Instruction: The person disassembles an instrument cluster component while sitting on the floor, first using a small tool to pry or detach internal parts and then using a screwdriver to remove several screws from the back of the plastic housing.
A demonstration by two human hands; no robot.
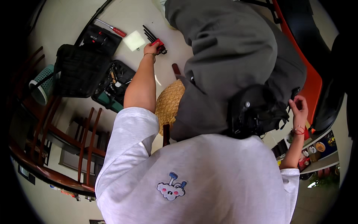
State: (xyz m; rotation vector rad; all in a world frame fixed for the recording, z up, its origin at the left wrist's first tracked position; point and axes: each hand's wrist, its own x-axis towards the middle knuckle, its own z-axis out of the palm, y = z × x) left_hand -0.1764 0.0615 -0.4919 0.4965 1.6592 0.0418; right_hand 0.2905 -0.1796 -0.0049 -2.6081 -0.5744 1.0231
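My left hand [151, 49] reaches far out over the pale floor and grips a folding set of hex keys [159, 43] with a red holder and black keys fanned out. My right hand [299, 108] is raised at the right, fingers curled against the edge of a black strapped device [255, 112] that sits at my chest. Whether those fingers pinch a strap is unclear. A red cord circles that wrist. My white shirt [194, 179] with a small cloud patch fills the lower picture.
A red-handled screwdriver [112, 29], a white square pad [133, 40], a black tool bag [80, 71] and an open tool case [113, 85] lie left. Grey trousers [231, 52], a woven straw mat [168, 105], an orange seat [309, 80], a wooden chair [71, 138], a green basket [41, 80].
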